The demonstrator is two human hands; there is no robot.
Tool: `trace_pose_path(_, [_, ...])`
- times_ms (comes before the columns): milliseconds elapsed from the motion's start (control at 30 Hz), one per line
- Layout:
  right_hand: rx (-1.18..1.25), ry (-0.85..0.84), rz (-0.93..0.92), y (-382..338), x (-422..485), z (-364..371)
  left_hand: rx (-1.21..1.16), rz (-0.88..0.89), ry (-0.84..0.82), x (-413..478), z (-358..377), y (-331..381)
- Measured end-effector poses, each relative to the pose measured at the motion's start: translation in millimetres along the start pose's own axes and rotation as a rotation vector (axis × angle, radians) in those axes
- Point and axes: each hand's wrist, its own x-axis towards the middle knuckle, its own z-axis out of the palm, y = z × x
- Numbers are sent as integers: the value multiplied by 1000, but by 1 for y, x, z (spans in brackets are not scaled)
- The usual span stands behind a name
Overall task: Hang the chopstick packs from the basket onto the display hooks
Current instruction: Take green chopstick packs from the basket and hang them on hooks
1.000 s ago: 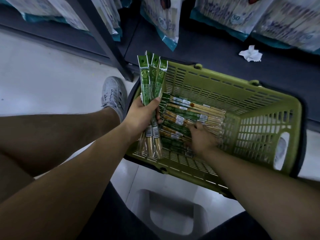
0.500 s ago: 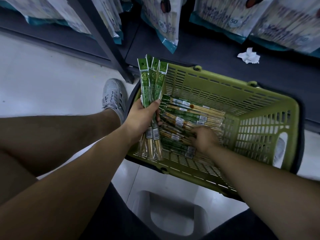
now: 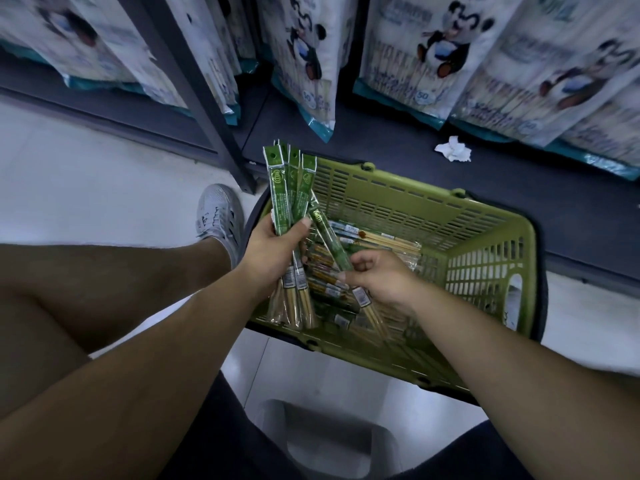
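The left hand (image 3: 273, 245) was curled around a bundle of chopstick packs (image 3: 278, 188), thumb pressed across the front, holding them nearly upright over the nine o'clock end of the green basket (image 3: 398, 202). Each pack wore a green sleeve with a punched hang hole at the top and a round emblem below it. Small print ran down the sleeve but was too fine to read, and white barcode labels sat just above the bare bamboo tips. The right hand (image 3: 381, 277) pinched a single pack (image 3: 329, 237) at mid-length between thumb and curled fingers. That pack was tilted, its green head leaning toward eleven o'clock against the bundle and its bamboo end pointing toward five o'clock. More loose packs (image 3: 377, 237) lay flat on the basket floor, bearing the same green sleeves and barcode stickers. The basket stood on the pale floor against a dark low shelf (image 3: 381, 143). On that shelf, at one o'clock from the basket, lay a crumpled white tissue (image 3: 453, 152). Along twelve o'clock stood large bags (image 3: 440, 53) printed with a cartoon panda, and a circled "50" could be read near their lower edges; their other lettering was blurred. A grey shoe (image 3: 218, 216) rested at ten o'clock, just beside the basket, and a grey stool (image 3: 332, 441) showed at six o'clock.
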Motion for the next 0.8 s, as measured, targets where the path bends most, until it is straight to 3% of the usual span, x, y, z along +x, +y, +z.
trace_pose_path(300, [110,151,-156,-25,-17,-4,14,120,-6,-11,11,8])
trace_pose_path(433, [48,145,-230,-37,-23,3,24,130,-125,-14,18,12])
trace_pose_path(667, [134,96,-286,-41,-17,13,48,88,-83,-14,23,14])
trace_pose_path(800, [-189,163,-169,-10,7,1,88,104,-18,-5,4,12])
